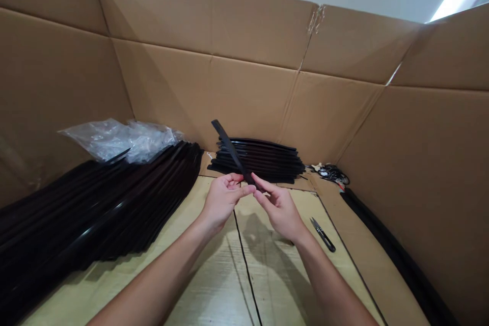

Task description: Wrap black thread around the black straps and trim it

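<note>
A flat black strip (231, 150) slants up and to the left from between my two hands. My right hand (278, 209) is closed in a pinch on its lower end. My left hand (223, 198) is closed too, thumb and fingers pressed on the same end beside the right fingertips. Below the left hand a thin black cord (244, 260) runs down toward me; whether its upper end is in the fingers or joined to the strip is hidden. A pair of black thread snips (323, 235) lies on the table (214, 285), right of my right hand.
Tall cardboard walls (244, 91) enclose the table. A wide pile of long black strips (114, 214) fills the left, with clear plastic bags (122, 138) on top. Behind my hands lies a smaller stack (263, 158). Tangled cords (331, 173) and long black strips (393, 254) lie right.
</note>
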The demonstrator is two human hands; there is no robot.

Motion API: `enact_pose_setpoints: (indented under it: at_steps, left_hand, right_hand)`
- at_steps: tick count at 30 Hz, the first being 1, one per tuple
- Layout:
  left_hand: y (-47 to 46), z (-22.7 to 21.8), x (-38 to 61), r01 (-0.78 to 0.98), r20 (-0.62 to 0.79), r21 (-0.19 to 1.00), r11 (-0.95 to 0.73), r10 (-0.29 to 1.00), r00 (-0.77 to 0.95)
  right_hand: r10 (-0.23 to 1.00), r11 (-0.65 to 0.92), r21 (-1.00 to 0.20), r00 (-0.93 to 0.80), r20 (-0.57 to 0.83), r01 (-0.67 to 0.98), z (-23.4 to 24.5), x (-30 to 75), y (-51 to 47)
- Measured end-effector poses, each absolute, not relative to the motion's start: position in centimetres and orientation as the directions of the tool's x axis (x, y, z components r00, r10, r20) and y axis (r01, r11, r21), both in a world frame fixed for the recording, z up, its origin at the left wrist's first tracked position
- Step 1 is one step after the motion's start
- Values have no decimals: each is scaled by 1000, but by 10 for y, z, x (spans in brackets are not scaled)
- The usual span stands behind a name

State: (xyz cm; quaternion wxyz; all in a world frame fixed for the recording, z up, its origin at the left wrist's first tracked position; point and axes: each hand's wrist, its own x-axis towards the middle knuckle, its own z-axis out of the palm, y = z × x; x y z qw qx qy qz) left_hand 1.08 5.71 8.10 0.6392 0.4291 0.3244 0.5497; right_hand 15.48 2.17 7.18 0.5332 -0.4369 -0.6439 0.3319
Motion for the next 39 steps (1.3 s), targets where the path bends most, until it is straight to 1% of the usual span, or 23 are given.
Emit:
enact_pose_setpoints:
  at_steps: [2, 7, 9, 16, 20, 23, 25, 29, 32, 34, 36, 39]
  left_hand:
    - [56, 82, 10, -404, 64, 915, 15, 981, 184]
    - [51, 88, 8, -395, 72, 918, 44, 959, 273]
    - [49, 90, 7, -389, 67, 919, 57, 952, 298]
    - [47, 95, 4, -418, 77, 904, 91, 926, 369]
    - [51, 92, 2, -386, 114, 921, 51, 913, 393]
    - [54, 92, -1, -378, 135, 925, 18, 917, 375]
    - [55, 94, -3, -385, 143, 923, 2, 926, 349]
    - [55, 98, -5, -395, 177, 918, -29, 922, 345]
    - [55, 97, -5, -408, 175, 913, -19, 920, 350]
    - [55, 95, -4, -409, 162, 912, -18, 934, 319]
    - [55, 94, -4, -413, 157, 911, -17, 938, 308]
    - [55, 95, -4, -437, 165, 899, 10, 918, 360]
  right_hand:
    - [935, 352, -923, -21, 353, 155, 73, 157, 23]
    - [947, 311, -943, -121, 297, 122, 84, 159, 18]
    - [954, 289, -952, -113, 278, 101, 89, 159, 15]
    - [953, 303, -952, -40, 302, 44, 90, 154, 11]
    - [954, 298, -953, -45, 296, 49, 87, 150, 10]
    - [948, 316, -947, -61, 312, 57, 88, 149, 8]
    - [950, 303, -953, -78, 302, 0, 89, 149, 7]
    - [969, 184, -961, -123, 213, -208, 90, 148, 8]
    - [975, 185, -943, -68, 212, -276, 88, 146, 10]
    - [980, 179, -944, -37, 197, -278, 85, 145, 11]
    - [981, 173, -949, -43, 191, -264, 83, 145, 12]
    - [971, 189, -958, -102, 214, -217, 81, 144, 12]
